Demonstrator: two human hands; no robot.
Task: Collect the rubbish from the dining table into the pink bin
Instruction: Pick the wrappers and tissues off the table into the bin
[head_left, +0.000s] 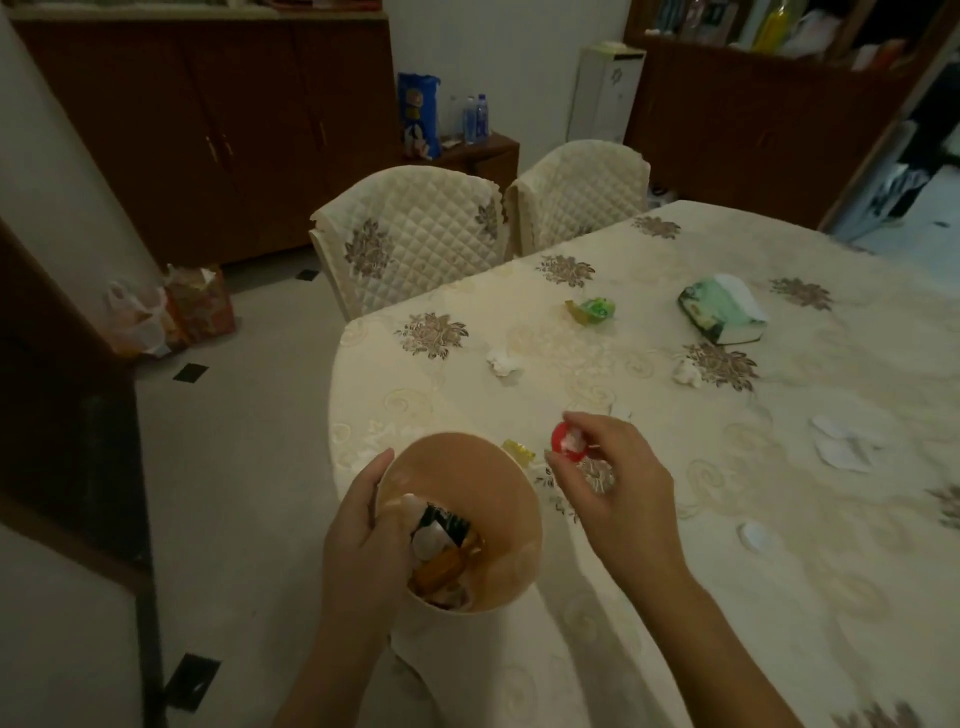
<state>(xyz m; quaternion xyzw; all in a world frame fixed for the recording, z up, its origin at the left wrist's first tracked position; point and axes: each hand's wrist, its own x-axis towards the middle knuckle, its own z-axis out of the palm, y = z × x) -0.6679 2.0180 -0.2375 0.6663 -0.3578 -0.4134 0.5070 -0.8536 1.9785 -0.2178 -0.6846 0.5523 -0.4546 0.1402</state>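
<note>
My left hand grips the rim of the pink bin, held at the near left corner of the dining table. Wrappers and paper lie inside the bin. My right hand hovers just right of the bin, pinching a red bottle cap with a bit of white in it. A yellow wrapper lies on the cloth between bin and hand. Farther off lie a green wrapper, two crumpled tissues, flat white paper pieces and a small white round piece.
A green tissue pack sits at the far right of the table. Two quilted chairs stand against the far edge. Bags rest on the floor to the left, by dark wooden cabinets.
</note>
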